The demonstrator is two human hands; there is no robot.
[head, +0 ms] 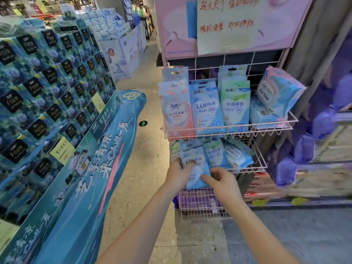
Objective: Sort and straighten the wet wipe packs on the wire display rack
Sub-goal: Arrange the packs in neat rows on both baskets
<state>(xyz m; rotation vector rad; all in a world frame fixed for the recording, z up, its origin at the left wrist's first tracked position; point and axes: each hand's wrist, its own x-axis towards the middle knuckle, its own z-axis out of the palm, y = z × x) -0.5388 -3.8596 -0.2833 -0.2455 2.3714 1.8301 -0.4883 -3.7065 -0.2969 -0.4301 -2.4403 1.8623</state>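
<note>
Setting: a shop aisle with a tiled floor [144, 168]; a pink wire display rack [228, 130] stands at its right edge. The blue wet wipe pack [196, 168] is held upright at the front of the middle basket [257, 164], its lower half hanging below the basket's front wire. The left hand [179, 173] is closed on the pack's left edge, thumb across the face. The right hand [221, 181] pinches the lower right edge with its fingertips. This two-sided hold probably lets the pack be squared before seating. Just beside it, a green pack [214, 154] stands roughly upright, and another blue pack [238, 156] lies tilted with inverted print. In the upper basket [228, 128], three packs face forward in a row; a bulk pack [278, 92] leans at the right end. A stacked tissue display [47, 92] fills the left.
</note>
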